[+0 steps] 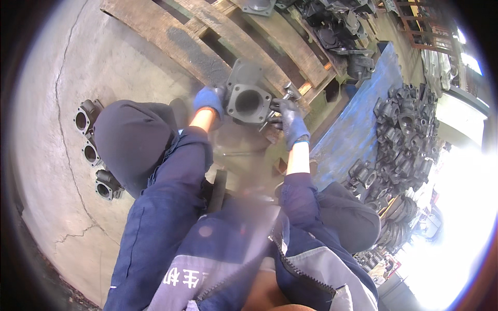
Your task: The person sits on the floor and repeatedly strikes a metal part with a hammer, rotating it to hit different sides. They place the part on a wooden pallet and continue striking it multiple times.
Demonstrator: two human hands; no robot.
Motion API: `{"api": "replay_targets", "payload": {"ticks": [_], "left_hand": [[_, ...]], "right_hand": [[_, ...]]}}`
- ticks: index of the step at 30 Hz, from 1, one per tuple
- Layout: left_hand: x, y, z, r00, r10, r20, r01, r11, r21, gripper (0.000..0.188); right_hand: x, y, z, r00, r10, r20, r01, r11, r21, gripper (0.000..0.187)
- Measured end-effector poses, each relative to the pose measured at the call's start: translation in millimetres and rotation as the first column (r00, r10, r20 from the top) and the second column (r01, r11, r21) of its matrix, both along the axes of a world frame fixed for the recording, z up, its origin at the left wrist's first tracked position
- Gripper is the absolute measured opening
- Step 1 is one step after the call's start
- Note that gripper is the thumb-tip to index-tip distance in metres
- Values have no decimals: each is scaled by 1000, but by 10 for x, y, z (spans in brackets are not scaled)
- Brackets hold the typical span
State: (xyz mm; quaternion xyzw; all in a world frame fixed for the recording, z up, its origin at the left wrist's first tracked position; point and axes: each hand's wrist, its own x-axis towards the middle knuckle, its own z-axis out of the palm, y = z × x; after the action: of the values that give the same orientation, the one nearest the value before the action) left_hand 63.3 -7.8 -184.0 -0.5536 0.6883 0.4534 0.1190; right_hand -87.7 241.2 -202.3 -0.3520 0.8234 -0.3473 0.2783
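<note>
- The left hand [209, 100], in a blue glove, is curled around the left edge of a grey metal casting [248, 100] with a square flange and round bore.
- The right hand [290, 122], gloved, grips a metal tool [284, 98] against the casting's right side.
- The casting sits between both hands, over a wooden pallet [218, 36].
- Three similar castings [93, 150] lie on the concrete floor [57, 78] well left of the left hand.
- A heap of dark castings [407, 135] lies well right of the right hand, past a blue board [358, 119].
</note>
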Motion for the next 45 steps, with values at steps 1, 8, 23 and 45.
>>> {"api": "replay_targets", "payload": {"ticks": [1,8,23,45], "left_hand": [[31,4,-41,999,24,-40,-22,999,49,53],[69,-52,-6,980,-197,-13,196,978,-74,43],[-495,106,752,664,-736,136,697,542,-470,25],[2406,-2400,1706,879,-75,470,356,760,-544,44]], "right_hand": [[75,-107,-14,997,47,-69,-42,997,67,33],[228,-736,309,960,-274,51,218,853,475,34],[-259,-858,1266,697,-573,432,612,789,58,26],[-618,-406,964,769,-544,335,504,839,206,33]]}}
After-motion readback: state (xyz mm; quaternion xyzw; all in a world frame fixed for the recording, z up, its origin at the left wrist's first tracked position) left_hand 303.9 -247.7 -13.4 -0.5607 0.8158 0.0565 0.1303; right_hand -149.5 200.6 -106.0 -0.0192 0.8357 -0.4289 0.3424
